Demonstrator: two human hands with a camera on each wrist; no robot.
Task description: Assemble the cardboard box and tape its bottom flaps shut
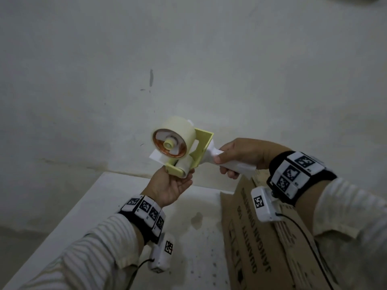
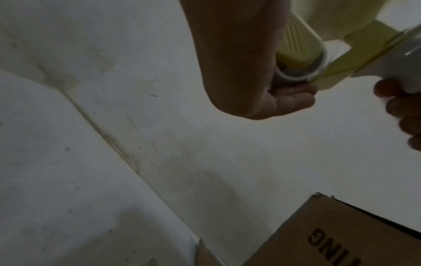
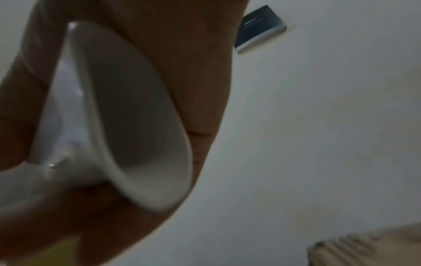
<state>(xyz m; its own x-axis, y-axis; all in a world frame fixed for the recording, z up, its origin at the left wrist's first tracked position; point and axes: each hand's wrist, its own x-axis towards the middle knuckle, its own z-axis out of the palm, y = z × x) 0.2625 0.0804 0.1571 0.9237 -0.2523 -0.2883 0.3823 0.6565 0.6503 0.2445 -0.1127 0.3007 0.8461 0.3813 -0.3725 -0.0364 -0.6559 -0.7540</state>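
A tape dispenser (image 1: 188, 149) with a pale yellow frame, a cream tape roll (image 1: 176, 130) and a white handle (image 1: 234, 166) is held in the air above the table. My right hand (image 1: 225, 164) grips the handle, which fills the right wrist view as handle (image 3: 136, 126). My left hand (image 1: 184, 176) reaches up from below, its fingers curled round the dispenser's front roller end (image 2: 300, 59). The brown cardboard box (image 1: 268, 248), with dark print on it, lies on the table at the lower right, partly hidden by my right wrist.
The box rests on a stained white table (image 1: 100, 210) that meets a grey-white wall (image 1: 146, 59) behind it. A small dark book-like object (image 3: 259, 28) shows in the right wrist view. My striped sleeves (image 1: 94, 252) frame the bottom of the head view.
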